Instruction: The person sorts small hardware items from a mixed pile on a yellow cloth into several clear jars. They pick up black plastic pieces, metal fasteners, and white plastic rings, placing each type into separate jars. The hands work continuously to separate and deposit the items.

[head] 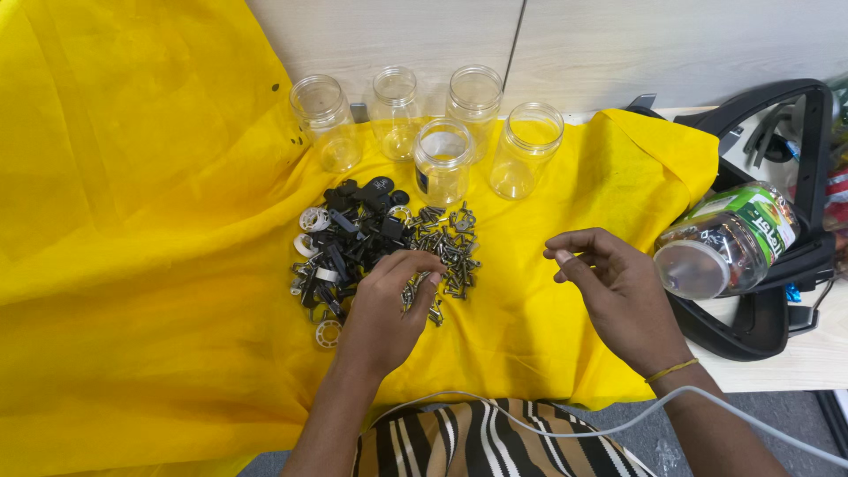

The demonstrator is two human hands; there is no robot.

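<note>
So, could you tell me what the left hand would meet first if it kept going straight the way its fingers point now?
The left hand points up and slightly right, fingertips already in the pile of screws. Going on, it would likely push through those screws and then reach the nearest clear jar, though depth is hard to judge.

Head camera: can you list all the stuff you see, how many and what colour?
Cloth: one, yellow, spread over the table.
Jars: five, clear, empty, upright in a cluster at the cloth's far edge.
Screws: a heap, grey metal, middle of the cloth.
Plastic parts: a heap, mostly black with a few white rings, left of the screws.
Labelled jar: one, clear with a green label, lying on its side at right.
Black frame: one, under that jar.
Cable: one, white, across the lap.
Left hand: fingertips in the heap.
Right hand: above the cloth, pinching something small.
</note>
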